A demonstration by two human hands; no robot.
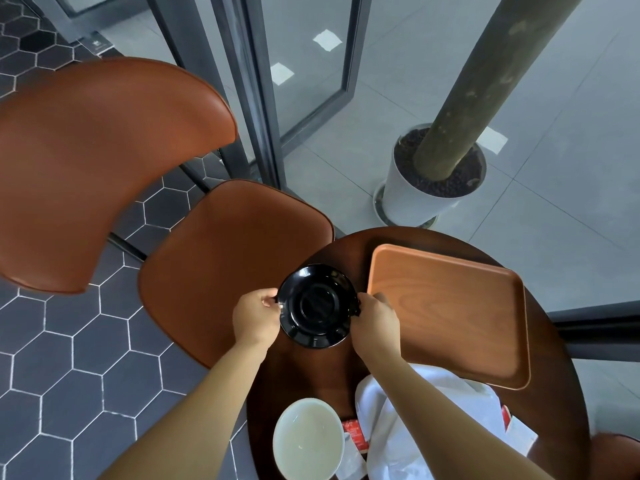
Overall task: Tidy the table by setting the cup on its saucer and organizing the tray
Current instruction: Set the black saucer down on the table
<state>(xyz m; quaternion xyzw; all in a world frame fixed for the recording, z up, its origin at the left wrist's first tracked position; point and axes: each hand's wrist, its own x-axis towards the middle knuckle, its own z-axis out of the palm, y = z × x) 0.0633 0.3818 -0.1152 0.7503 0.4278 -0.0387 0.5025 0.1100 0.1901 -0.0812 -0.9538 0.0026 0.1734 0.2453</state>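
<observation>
Both hands grip one black saucer by its rim. The left hand pinches the edge at the saucer's 9 o'clock, fingers curled around it; the right hand pinches the opposite edge at 3 o'clock. Whether the saucer rests on the desk or is lifted just clear of it cannot be told from this angle. Its glossy well is bare — no cup sits in it.

The saucer lies over the round, dark wooden desk, near the desk's edge at about 10 o'clock. Just beside it, at the saucer's 3 o'clock, is the wooden tray, a rounded rectangle with a raised lip; the right hand overlaps the tray's near left edge in view, though contact with it cannot be made out.

At the saucer's 6 o'clock, well apart and near the bottom of the view, stands a white bowl-like cup seen from above, pale inside. Touching its right side is a small red packet, and beyond that — at about 5 o'clock from the saucer — a crumpled white plastic bag lies partly under the right forearm and runs up against the tray's near edge.

Off the desk, two brown padded chairs stand at 9 to 11 o'clock on a dark hexagon-tiled floor. At 1 o'clock a white planter with dark soil holds a thick trunk.
</observation>
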